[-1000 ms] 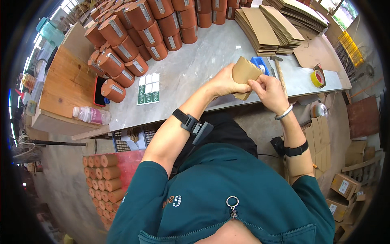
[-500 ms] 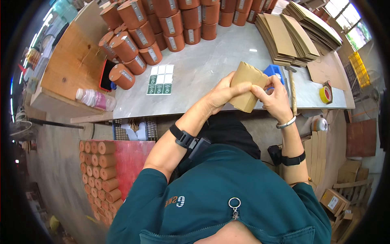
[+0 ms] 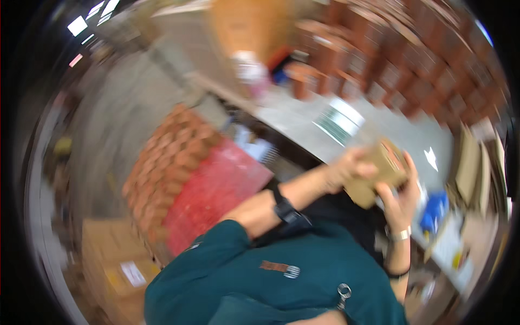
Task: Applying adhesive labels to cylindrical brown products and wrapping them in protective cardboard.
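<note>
Between my hands is a brown cardboard sleeve (image 3: 385,172), tilted and smeared by motion. A reddish patch shows at its upper side; I cannot tell whether that is something inside. My left hand (image 3: 349,167) grips the sleeve's left side, fingers curled over it. On the other side my right hand (image 3: 402,197) clasps it, thumb at the near edge and fingers behind. Both hands hold it in front of my body, near the table edge. A sheet of green and white labels (image 3: 340,122) lies on the grey table (image 3: 295,120) beyond my left hand.
Stacked reddish-brown cylinders (image 3: 390,70) crowd the table's far side. A clear bottle (image 3: 250,76) stands by a wooden board (image 3: 252,27). Cardboard sheets (image 3: 470,170) and a blue object (image 3: 434,212) are at right. Orange cylinders (image 3: 170,162) sit on a red board (image 3: 216,184), left; a carton (image 3: 111,260) is nearer.
The view has swung left, bringing the red board and orange cylinders toward the middle. Both hands keep hold of the cardboard sleeve, which is turned differently and now shows a reddish patch.
</note>
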The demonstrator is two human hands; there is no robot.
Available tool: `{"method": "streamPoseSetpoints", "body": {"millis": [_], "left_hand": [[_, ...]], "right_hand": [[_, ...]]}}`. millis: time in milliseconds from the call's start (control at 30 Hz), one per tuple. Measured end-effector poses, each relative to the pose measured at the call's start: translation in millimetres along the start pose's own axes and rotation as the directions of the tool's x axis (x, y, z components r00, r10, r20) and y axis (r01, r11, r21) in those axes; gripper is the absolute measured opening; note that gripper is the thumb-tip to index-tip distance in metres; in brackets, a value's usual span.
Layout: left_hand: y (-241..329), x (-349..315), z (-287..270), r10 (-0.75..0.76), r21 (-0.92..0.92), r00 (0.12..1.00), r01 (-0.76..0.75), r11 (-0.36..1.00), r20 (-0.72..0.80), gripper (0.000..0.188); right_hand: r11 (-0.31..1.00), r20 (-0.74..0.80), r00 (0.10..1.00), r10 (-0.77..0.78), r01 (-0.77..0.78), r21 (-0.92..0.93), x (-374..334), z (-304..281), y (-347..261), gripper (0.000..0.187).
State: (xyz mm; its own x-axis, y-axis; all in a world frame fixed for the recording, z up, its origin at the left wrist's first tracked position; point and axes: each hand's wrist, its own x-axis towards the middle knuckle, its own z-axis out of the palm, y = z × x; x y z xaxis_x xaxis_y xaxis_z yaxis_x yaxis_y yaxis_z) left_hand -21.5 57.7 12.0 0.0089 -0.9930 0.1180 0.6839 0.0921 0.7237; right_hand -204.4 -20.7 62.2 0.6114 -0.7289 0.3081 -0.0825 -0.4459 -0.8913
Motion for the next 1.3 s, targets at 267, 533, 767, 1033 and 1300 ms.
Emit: {"method": "streamPoseSetpoints", "body": {"millis": [267,533,767,1033,1300], "left_hand": [[16.3,-93.8,-51.8,0.092,0.024,0.974,-0.089,0.996,-0.209,0.071],[-19.8,-208.2,-116.2,-0.028,-0.346,0.727,-0.291,0.892,-0.686,0.071],[-26.7,-376.3,-176.9,-0.026,-0.179,0.215,-0.735,0.655,-0.976,0.079],[-34.9,-466.1,-231.1,-0.103,-0.065,-0.001,-0.770,0.635,-0.995,0.065],[-44.3,-556.0,-211.5,-0.187,0.071,-0.167,-0.898,0.435,-0.968,0.064]], "right_hand": [[0.986,0.422,0.905,0.050,-0.112,0.123,14.7,85.5,17.0,0.079],[0.999,0.565,0.825,-0.023,-0.005,0.047,0.2,123.4,59.9,0.067],[0.973,0.321,0.918,0.232,-0.217,-0.083,4.0,70.0,126.6,0.049],[0.911,0.288,0.946,0.146,-0.014,-0.413,8.3,75.4,141.3,0.029],[0.900,0.232,0.971,-0.050,0.144,-0.411,3.6,79.9,148.1,0.022]]}}
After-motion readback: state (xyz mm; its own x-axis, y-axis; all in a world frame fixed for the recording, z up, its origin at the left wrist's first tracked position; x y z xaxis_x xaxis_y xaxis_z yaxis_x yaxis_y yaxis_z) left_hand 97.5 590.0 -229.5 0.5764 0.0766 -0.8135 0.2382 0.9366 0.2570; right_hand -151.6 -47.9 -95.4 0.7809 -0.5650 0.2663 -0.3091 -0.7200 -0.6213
